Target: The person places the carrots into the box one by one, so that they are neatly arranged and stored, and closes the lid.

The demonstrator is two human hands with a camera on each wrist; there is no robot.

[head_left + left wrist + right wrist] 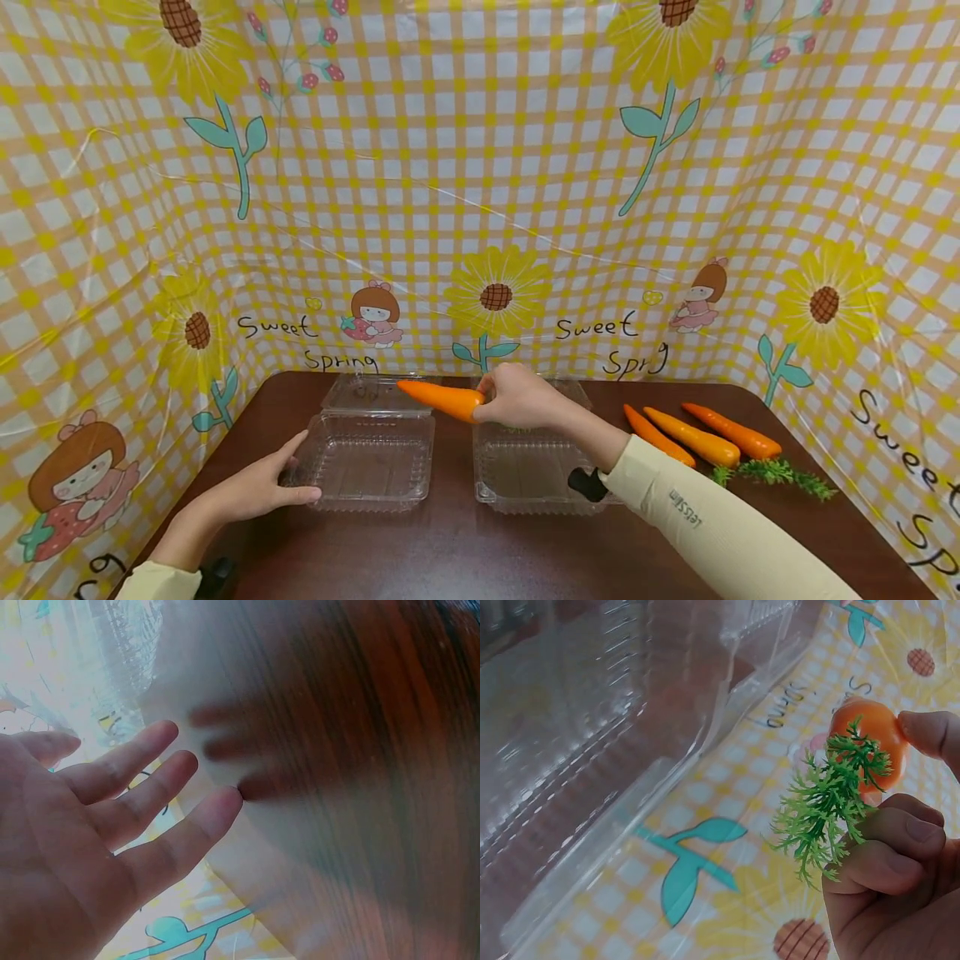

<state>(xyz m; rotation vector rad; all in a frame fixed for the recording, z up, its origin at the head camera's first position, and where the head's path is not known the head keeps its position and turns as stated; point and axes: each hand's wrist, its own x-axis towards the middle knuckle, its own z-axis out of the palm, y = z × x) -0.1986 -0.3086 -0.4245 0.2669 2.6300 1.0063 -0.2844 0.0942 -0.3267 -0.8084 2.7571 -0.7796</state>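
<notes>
A: What is the right hand doing?

B: Its fingers are grasping a smooth, glossy, tapering orange carrot by the thick end, where a feathery green tuft is sprouting. The carrot is hanging in the air near the gap between a clear plastic, rectangular left box and a matching right box, its tip pointing left and overlapping the left lid in the head view.

A: And the left hand?

B: Its fingers are lying released and spread, grasping nothing, just beside the left box. I cannot tell whether the thumb is touching it.

A: What about the textures?

B: Both boxes are showing thin, ribbed, transparent walls, their lids standing open at the back. They are sitting apart on a dark brown, shiny, wood-grained counter.

A: Is anything blocking the view?

B: The right hand is covering much of the right lid, and a small black wrist piece is hiding part of the right box. Further right, 3 orange carrots are lying close together, green leaves spreading at their near ends. Behind, a creased, yellow-and-peach checked sheet is hanging.

A: Any writing?

B: The sheet is repeating "Sweet Spring"; the cream right sleeve is bearing what I'm reading as "LetsSlim".
</notes>
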